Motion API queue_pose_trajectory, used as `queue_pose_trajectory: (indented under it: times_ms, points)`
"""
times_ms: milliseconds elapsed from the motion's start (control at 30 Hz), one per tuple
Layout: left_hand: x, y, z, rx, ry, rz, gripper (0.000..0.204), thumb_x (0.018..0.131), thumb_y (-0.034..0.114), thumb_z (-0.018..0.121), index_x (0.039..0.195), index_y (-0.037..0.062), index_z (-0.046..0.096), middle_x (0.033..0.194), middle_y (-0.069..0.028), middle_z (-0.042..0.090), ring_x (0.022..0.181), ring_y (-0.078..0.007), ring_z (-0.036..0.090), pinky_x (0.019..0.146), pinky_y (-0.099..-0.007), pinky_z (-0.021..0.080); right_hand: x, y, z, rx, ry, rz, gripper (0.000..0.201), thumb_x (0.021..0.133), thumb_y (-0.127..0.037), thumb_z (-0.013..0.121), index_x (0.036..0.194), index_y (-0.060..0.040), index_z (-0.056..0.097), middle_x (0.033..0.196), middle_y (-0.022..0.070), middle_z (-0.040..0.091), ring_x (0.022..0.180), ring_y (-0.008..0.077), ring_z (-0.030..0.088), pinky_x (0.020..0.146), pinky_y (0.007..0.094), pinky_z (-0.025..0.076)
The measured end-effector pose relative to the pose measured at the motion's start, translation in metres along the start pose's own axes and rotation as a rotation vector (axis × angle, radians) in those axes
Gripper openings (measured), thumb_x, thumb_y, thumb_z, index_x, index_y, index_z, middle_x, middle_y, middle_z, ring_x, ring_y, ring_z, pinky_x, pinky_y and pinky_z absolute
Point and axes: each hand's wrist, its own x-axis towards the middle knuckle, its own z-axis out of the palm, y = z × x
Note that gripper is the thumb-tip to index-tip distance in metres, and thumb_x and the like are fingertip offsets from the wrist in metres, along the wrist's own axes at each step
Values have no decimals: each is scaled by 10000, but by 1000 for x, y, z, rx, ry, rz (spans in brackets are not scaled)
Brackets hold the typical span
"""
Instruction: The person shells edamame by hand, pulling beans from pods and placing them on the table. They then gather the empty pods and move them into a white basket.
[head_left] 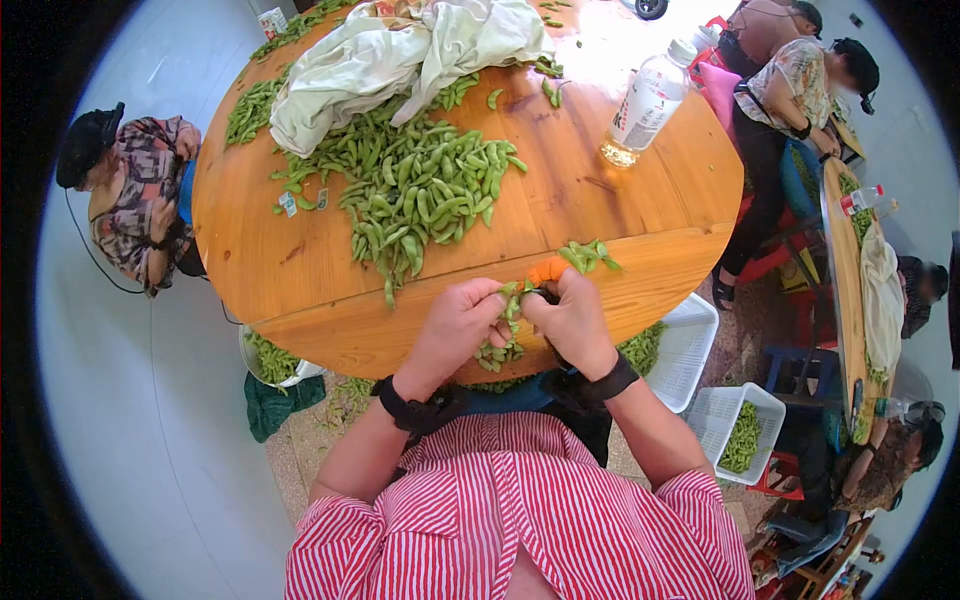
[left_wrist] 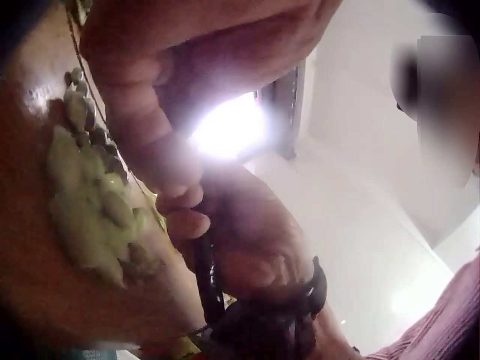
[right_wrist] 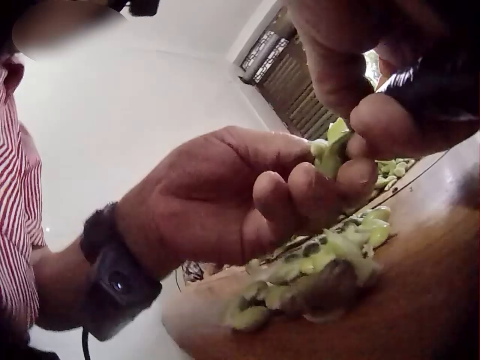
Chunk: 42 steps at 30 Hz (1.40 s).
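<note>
Over the near table edge my left hand (head_left: 462, 322) pinches a green edamame pod (right_wrist: 331, 150) between thumb and fingers. My right hand (head_left: 577, 318) meets it there, fingers curled, thumb tip right at the pod. Something orange (head_left: 547, 270) wraps a finger of the right hand. A dark, shiny thing (right_wrist: 431, 94) lies along that hand; I cannot tell what it is. Below the hands sits a small heap of pods (right_wrist: 315, 270) on the wood. A few more pods (head_left: 588, 256) lie just beyond the right hand.
A large pod pile (head_left: 430, 190) covers the round table's (head_left: 640, 210) middle, partly under a white cloth (head_left: 350, 85). A bottle (head_left: 650, 105) stands at the back right. White baskets (head_left: 690, 345) flank my right side. One person (head_left: 140, 190) sits left; others sit at another table (head_left: 850, 300).
</note>
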Motion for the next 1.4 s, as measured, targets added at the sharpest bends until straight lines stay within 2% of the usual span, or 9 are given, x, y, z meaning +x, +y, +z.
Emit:
queue_pose_trajectory:
  times_ms: [233,400,533,600,900,1033,1200,1333,1400]
  points:
    - [5,4,-3,-213,-97,-80,209,999,168,522,1035,1,643,902,-43,670,690,-103,637,589,-224,534,5,-2,-2,126,-39,159,189,841,-65,625,994,42,594,713,68,631,528,97,554,479,263,444]
    - [0,14,5,-43,42,-25,207,989,196,566,1043,5,624,839,-15,628,666,-87,625,578,-215,529,4,0,1,-100,42,-16,182,836,-80,638,955,51,600,701,97,628,532,131,576,502,294,460]
    - [-1,12,1,66,16,-19,217,991,205,561,1022,-1,622,817,-21,633,646,-79,617,579,-223,527,-1,-10,-2,-28,9,109,181,816,-75,647,937,52,606,710,125,639,572,177,609,536,322,470]
    - [0,12,2,81,47,-2,217,991,188,552,1031,-15,616,822,-22,631,654,-81,626,589,-229,533,1,-5,2,-165,74,-71,169,802,-73,653,920,40,609,732,180,643,620,247,636,570,351,480]
    - [2,8,5,127,97,91,206,898,49,512,1059,-46,599,851,-31,639,706,-94,640,653,-227,539,-13,-30,7,-547,55,-302,158,791,-80,670,886,23,597,775,241,624,740,415,626,631,432,495]
    - [2,8,8,55,115,60,185,875,6,530,1041,-29,605,914,-14,616,761,-87,620,677,-224,543,-10,-24,7,-427,92,-280,140,800,-68,660,886,19,593,757,207,632,683,357,637,615,402,499]
    - [4,8,3,-135,19,24,189,882,15,548,1053,-13,623,894,-22,645,756,-92,624,669,-220,537,0,-12,-3,167,-15,149,133,801,-54,654,896,20,596,723,124,633,639,208,622,602,349,496]
    - [4,7,3,-141,78,5,168,905,52,579,1053,-8,629,901,-28,651,758,-92,626,674,-222,538,-2,-11,-3,139,18,108,141,809,-55,657,910,23,597,725,114,638,640,198,628,599,338,492]
    - [5,8,3,-103,48,45,158,924,80,599,1053,-6,631,904,-31,654,757,-91,626,677,-221,538,-4,-11,-2,-295,77,-159,135,825,-52,656,924,18,597,722,83,632,643,162,622,592,320,488]
